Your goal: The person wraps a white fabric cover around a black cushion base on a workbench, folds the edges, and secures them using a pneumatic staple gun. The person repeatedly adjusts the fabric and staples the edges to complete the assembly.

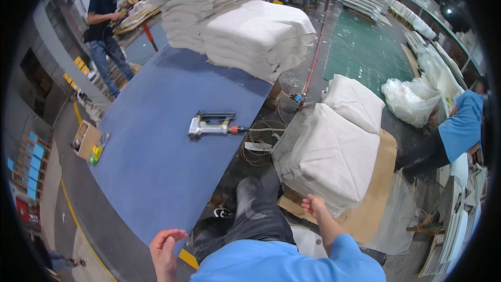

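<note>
My left hand (166, 250) is over the near corner of the blue-covered table (151, 177), its fingers stretched out and nothing in it. On my right, my right hand (314, 206) hangs beside the near lower edge of a stack of white fabric-covered cushions (334, 156). Its fingers are loosely bent and apart, and I see nothing held in it. A silver pneumatic staple gun (209, 126) lies on its side on the table. An orange-ended coupling joins the gun to an air hose (266, 129).
Tall piles of white padded pieces (255, 26) occupy the table's far end. A small open box (87, 140) sits at its left edge. Cardboard (378, 198) lies under the cushions. One person (104, 26) works at far left; another in blue (459, 125) bends at right.
</note>
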`<action>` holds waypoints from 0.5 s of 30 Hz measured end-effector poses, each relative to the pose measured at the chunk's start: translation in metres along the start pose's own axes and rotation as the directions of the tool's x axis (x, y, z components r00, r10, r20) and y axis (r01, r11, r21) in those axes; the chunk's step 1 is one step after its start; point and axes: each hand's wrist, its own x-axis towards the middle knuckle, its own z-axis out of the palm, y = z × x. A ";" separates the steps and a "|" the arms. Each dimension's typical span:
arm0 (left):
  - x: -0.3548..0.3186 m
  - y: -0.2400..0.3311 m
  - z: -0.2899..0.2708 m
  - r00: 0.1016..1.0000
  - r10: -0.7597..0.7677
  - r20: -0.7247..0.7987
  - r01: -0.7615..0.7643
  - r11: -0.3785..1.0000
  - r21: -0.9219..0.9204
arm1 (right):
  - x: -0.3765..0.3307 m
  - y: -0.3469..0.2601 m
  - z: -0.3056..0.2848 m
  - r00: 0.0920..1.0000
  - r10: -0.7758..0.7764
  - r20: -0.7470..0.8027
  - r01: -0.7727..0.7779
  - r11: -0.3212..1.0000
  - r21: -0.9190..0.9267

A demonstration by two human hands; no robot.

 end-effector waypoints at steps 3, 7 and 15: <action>0.008 0.006 0.000 0.999 -0.024 0.022 0.021 0.994 0.107 | 0.016 0.008 0.011 0.998 0.054 0.043 -0.060 0.989 0.133; 0.013 0.017 -0.016 0.982 -0.186 -0.020 0.186 0.961 0.205 | 0.048 0.001 0.015 0.996 0.063 0.066 -0.082 0.932 0.353; 0.031 -0.029 0.003 0.924 -0.357 0.137 0.285 0.882 0.375 | 0.068 -0.050 0.063 0.938 -0.240 0.252 0.234 0.971 0.052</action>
